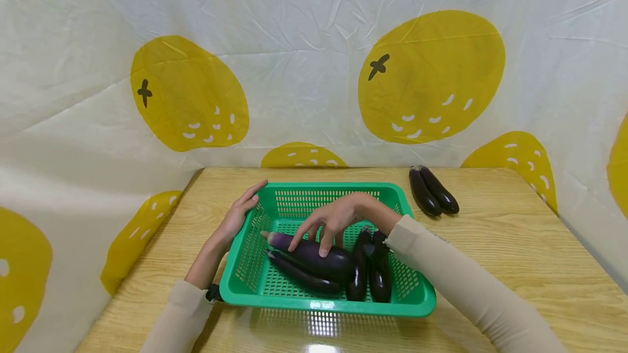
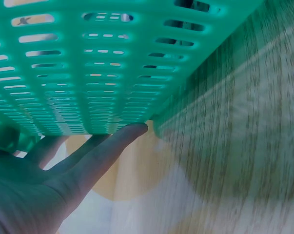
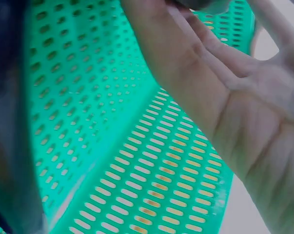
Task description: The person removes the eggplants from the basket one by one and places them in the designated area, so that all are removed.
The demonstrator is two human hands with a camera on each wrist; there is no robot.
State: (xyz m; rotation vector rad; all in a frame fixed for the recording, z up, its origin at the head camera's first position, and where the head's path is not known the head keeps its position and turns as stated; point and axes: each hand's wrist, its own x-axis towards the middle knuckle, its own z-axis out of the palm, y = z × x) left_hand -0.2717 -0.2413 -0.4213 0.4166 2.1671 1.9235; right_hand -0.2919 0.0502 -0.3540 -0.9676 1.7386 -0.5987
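Observation:
A green slotted plastic basket (image 1: 324, 312) stands on the table. My left hand (image 1: 233, 222) is at its left side, straight fingers (image 2: 100, 156) lying along the outside of the wall in the left wrist view. Inside the basket, my right hand (image 1: 336, 219) grips a thick purple eggplant (image 1: 314, 255) from above, thumb and fingers on either side of it. A slimmer eggplant (image 1: 304, 275) lies just in front of that one. To the right, two dark eggplants, one left (image 1: 358, 271) and one right (image 1: 380, 277), lie lengthwise side by side.
Two more eggplants, one left (image 1: 424, 195) and one right (image 1: 441, 192), lie together on the wooden table (image 1: 510, 233), behind and right of the basket. A white cloth (image 1: 304, 86) with yellow fruit shapes hangs behind the table and along both sides.

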